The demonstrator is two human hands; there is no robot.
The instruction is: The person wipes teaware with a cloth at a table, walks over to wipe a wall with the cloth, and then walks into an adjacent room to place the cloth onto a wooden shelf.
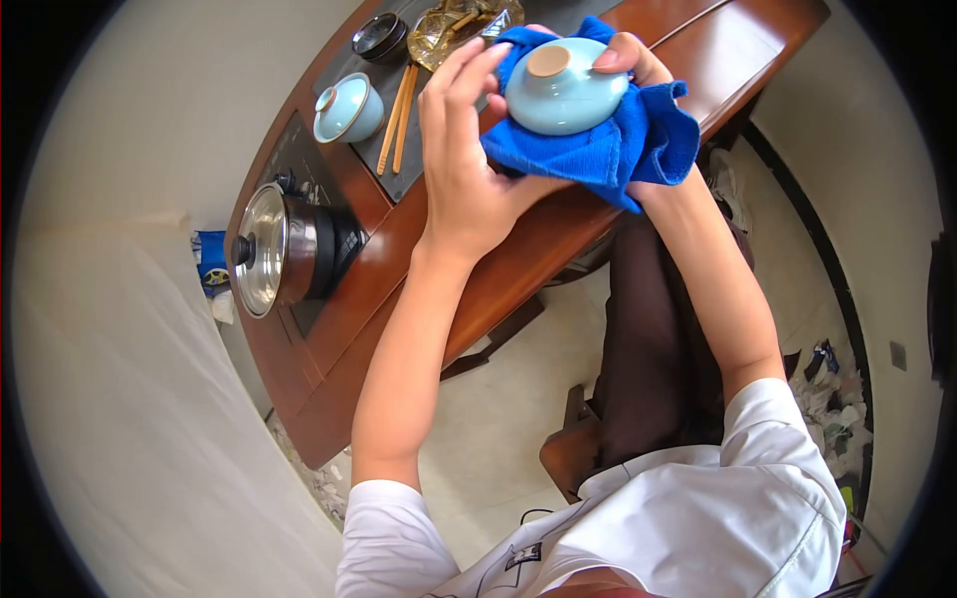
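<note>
A pale blue glazed teacup [570, 95] is held upside down, its bare tan foot ring facing up. It rests in a bright blue cloth [608, 149] bunched beneath and around it. My right hand [643, 68] grips cup and cloth from the right, its thumb pressed on the glazed side near the foot. My left hand [464, 154] supports the cloth from the left, with curved fingers at its edge and the thumb partly hidden under the folds. Both hands are raised over the wooden table's near edge.
On the wooden tea table [399, 269] stand a lidded pale blue bowl [349, 108], wooden tongs [399, 120], small dark cups [379, 37] and an amber glass dish [439, 35]. A steel pot [284, 249] with a glass lid sits at the left end.
</note>
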